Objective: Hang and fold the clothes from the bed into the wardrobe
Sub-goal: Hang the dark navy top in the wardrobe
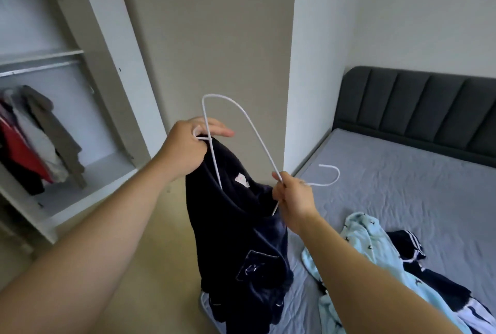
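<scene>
My two bare forearms reach forward from the bottom of the view. My left hand (192, 147) is raised, its fingers (218, 129) curled tight round the collar of a navy garment (241, 242) and one end of a white wire hanger (256, 133). My right hand (292, 196) is lower and pinches the hanger near its hook, which points away over the bed (402, 178).

The garment hangs between my hands, above the bed's corner. Only one arm of the hanger seems to be inside the neck opening, and the rest loops bare above it. I judge the fabric could slide off that single arm if my left grip eases, or the thin wire could snag the collar.

To my left the wardrobe (107, 70) stands open. Several hanging clothes (35, 140), red, white and grey-brown, crowd its rail (37, 69). A pale blue garment (375, 250) and a dark striped garment (413, 249) lie on the bed.
</scene>
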The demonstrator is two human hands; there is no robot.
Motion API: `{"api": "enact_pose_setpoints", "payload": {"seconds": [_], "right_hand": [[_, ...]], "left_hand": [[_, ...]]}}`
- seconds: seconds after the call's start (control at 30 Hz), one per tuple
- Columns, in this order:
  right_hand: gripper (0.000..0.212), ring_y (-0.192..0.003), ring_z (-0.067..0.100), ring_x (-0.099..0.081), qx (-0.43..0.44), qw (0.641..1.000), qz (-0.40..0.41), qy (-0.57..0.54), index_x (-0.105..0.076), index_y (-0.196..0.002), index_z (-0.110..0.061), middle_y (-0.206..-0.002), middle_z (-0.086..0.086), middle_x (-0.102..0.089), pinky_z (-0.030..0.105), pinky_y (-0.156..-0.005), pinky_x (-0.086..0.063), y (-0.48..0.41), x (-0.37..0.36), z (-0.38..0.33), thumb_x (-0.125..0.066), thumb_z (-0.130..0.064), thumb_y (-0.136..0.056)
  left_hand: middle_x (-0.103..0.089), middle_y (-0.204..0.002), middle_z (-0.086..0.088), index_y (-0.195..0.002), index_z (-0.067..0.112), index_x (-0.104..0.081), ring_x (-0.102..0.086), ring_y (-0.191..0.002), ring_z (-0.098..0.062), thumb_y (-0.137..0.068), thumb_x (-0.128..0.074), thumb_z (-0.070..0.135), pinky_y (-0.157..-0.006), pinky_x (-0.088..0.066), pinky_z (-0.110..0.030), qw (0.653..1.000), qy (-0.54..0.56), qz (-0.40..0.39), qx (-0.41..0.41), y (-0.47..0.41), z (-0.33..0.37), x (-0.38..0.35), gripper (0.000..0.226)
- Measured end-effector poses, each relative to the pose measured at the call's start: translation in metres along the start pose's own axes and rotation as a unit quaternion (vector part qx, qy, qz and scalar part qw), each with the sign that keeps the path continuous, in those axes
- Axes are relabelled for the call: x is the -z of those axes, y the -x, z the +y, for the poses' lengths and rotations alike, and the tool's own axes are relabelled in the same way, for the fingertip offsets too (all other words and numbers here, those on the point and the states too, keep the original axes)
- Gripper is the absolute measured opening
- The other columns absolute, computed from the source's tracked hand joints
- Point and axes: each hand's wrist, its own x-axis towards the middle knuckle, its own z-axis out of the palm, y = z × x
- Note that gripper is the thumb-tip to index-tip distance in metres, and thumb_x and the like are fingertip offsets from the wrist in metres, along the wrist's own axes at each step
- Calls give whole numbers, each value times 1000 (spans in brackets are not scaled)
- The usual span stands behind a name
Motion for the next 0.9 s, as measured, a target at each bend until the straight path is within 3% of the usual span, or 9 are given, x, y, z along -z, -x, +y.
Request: {"api": "enact_pose_setpoints", "payload": {"seconds": [0.13, 0.23, 0.33, 0.43, 0.5, 0.7, 0.9], "right_hand": [[9, -51, 16, -20, 23, 997, -13, 73, -56, -80, -6, -51, 0, -25, 28, -50, -20, -9, 3, 10, -55, -3, -88], [37, -50, 17, -21, 18, 986, -17, 163, -41, -54, -18, -51, 2, -27, 33, -54, -18, -10, 9, 13, -60, -12, -85], [43, -46, 16, -23, 17, 967, -11, 253, -33, -48, -22, -51, 2, -28, 23, -43, -22, -8, 9, 14, -59, -20, -81], [35, -44, 16, -23, 38, 953, -7, 299, -36, -56, -14, -51, 1, -27, 22, -41, -20, -7, 3, 8, -59, -23, -80], [40, -43, 15, -19, 68, 950, 18, 304, -30, -52, -17, -48, -2, -23, 21, -41, -17, -7, 0, 4, -58, -19, -80], [43, -42, 14, -15, 96, 939, 122, 307, -23, -45, -20, -44, -6, -21, 20, -43, -16, -6, -3, -5, -53, -18, -75], [30, -48, 18, -21, 99, 943, 115, 298, -35, -55, -12, -53, 5, -28, 27, -47, -20, -1, 0, -5, -55, -19, -76]], "left_hand": [[-74, -99, 17, -92, 41, -74, -65, -91, 2, -70, -37, -23, -75, -52, -26, 998, 34, 0, 49, 1, -21, 26, 77], [-75, -94, 10, -86, 33, -71, -68, -81, -5, -71, -42, -22, -66, -53, -23, 996, 66, 29, 50, 0, -29, 43, 64], [-75, -90, 3, -75, 26, -53, -65, -71, -10, -66, -34, -20, -59, -50, -20, 996, 72, 36, 45, -1, -31, 51, 50], [-75, -87, 4, -71, 18, -44, -63, -72, -3, -64, -29, -20, -61, -48, -16, 997, 39, 49, 49, -1, -37, 59, 41], [-74, -86, 9, -71, 17, -46, -63, -78, -1, -66, -29, -17, -64, -46, -13, 998, -25, 29, 48, -1, -42, 66, 39], [-74, -90, 8, -67, 15, -51, -64, -89, -21, -67, -31, -19, -66, -46, -24, 990, -124, -47, 55, 4, -63, 69, 39], [-74, -87, 7, -64, 19, -63, -63, -81, -34, -69, -35, -18, -70, -53, -37, 983, -162, -41, 71, 6, -80, 64, 46]]}}
